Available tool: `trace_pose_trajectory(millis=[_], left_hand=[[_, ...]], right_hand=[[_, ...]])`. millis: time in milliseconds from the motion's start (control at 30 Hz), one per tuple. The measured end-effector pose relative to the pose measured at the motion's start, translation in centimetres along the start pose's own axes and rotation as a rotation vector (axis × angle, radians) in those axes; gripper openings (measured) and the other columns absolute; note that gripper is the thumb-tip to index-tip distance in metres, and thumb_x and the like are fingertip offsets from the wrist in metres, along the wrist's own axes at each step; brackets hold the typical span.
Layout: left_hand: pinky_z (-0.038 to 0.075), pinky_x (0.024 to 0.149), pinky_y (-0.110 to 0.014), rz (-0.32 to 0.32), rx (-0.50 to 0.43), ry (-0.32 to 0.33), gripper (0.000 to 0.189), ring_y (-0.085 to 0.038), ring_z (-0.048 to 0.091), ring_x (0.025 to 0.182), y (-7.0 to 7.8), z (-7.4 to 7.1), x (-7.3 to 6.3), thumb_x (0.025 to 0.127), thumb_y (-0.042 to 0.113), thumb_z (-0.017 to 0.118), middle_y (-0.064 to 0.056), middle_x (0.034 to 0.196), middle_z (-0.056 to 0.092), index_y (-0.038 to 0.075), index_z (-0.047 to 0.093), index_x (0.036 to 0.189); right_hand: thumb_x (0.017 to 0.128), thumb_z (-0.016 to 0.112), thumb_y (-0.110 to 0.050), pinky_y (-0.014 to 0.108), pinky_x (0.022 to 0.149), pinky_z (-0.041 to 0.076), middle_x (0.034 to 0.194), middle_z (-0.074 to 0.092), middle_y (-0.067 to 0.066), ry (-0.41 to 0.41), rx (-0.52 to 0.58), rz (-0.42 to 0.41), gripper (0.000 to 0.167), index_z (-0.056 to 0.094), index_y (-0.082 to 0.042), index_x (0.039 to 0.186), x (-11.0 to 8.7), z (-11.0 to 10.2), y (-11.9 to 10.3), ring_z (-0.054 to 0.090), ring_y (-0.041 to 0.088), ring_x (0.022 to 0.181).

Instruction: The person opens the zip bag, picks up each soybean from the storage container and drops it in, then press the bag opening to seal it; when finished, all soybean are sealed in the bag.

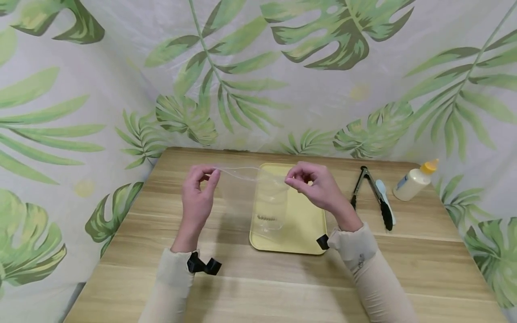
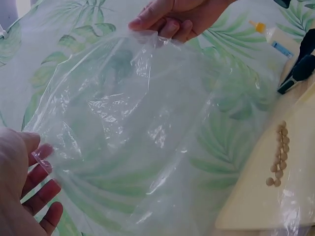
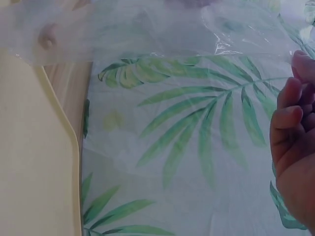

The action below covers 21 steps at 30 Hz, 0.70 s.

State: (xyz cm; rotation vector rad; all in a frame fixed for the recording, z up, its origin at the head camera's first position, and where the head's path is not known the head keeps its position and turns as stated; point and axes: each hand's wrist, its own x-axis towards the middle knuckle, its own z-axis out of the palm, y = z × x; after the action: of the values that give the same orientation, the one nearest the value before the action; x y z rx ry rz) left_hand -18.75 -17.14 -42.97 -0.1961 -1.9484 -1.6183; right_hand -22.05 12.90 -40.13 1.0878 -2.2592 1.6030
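Observation:
A clear, thin plastic bag (image 1: pixel 238 190) is stretched between the two hands above the table. My left hand (image 1: pixel 197 195) pinches one upper corner between thumb and index finger; in the left wrist view its other fingers (image 2: pixel 42 196) are spread. At the opposite corner, my right hand (image 1: pixel 319 186) grips the bag's edge with thumb and fingertips, the other fingers curled in. Below, the bag overlaps a yellow tray (image 1: pixel 307 229). A short double row of small tan beads (image 2: pixel 280 155) shows against the tray, seen through the film in the head view.
To the right of the tray lie black-tipped tongs (image 1: pixel 379 197) and a pale blue spoon (image 1: pixel 383 190). A white bottle (image 1: pixel 409 185) with an orange cap is near the table's right edge. A leaf-patterned cloth (image 1: pixel 242 89) hangs behind the wooden table (image 1: pixel 282 287).

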Motion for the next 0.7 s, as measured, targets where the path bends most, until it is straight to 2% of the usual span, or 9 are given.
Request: trace_pose_trajectory(millis=[100, 200, 367, 567, 700], left_hand=[[0.046, 0.084, -0.021, 0.023, -0.018, -0.004, 0.012, -0.004, 0.055, 0.091, 1.2, 0.1, -0.2, 0.098, -0.003, 0.063, 0.006, 0.094, 0.063, -0.014, 0.067, 0.099], [0.047, 0.08, -0.018, 0.028, -0.047, -0.016, 0.01, -0.004, 0.056, 0.086, 1.6, 0.2, -0.3, 0.098, -0.004, 0.062, 0.013, 0.09, 0.062, -0.013, 0.067, 0.1], [0.048, 0.075, -0.017, 0.045, -0.075, -0.02, 0.008, -0.004, 0.059, 0.08, 1.2, 0.3, -0.3, 0.097, -0.007, 0.063, 0.014, 0.086, 0.064, -0.013, 0.066, 0.101], [0.048, 0.074, -0.017, 0.058, -0.083, -0.023, 0.008, -0.003, 0.058, 0.079, 2.7, 0.5, -0.4, 0.096, -0.007, 0.063, 0.011, 0.084, 0.065, -0.015, 0.065, 0.098], [0.048, 0.073, -0.019, 0.077, -0.056, -0.014, 0.007, -0.005, 0.059, 0.079, 1.3, 0.6, -0.3, 0.096, -0.005, 0.065, 0.009, 0.084, 0.066, -0.011, 0.067, 0.098]], right_hand=[[0.094, 0.071, 0.0, 0.022, 0.05, 0.043, 0.069, 0.055, -0.001, 0.0, 0.01, 0.043, 0.007, 0.073, -0.007, 0.093, -0.1, -0.3, 0.2, 0.048, 0.01, 0.056], [0.095, 0.071, -0.001, 0.022, 0.052, 0.045, 0.069, 0.056, -0.001, 0.003, 0.008, 0.068, 0.007, 0.073, -0.007, 0.093, -0.1, -0.5, 0.4, 0.05, 0.01, 0.057], [0.096, 0.07, -0.003, 0.022, 0.053, 0.046, 0.069, 0.056, 0.001, 0.004, 0.01, 0.081, 0.004, 0.072, -0.003, 0.093, -0.1, -0.7, 0.8, 0.052, 0.011, 0.058], [0.096, 0.072, -0.009, 0.023, 0.06, 0.046, 0.074, 0.057, 0.001, 0.042, -0.024, 0.124, 0.006, 0.073, -0.003, 0.095, 0.0, -0.7, 1.0, 0.052, 0.013, 0.069], [0.092, 0.077, -0.01, 0.028, 0.071, 0.05, 0.088, 0.061, 0.004, 0.094, -0.12, 0.078, 0.009, 0.075, -0.008, 0.1, 0.4, -0.4, 0.9, 0.054, 0.021, 0.087]])
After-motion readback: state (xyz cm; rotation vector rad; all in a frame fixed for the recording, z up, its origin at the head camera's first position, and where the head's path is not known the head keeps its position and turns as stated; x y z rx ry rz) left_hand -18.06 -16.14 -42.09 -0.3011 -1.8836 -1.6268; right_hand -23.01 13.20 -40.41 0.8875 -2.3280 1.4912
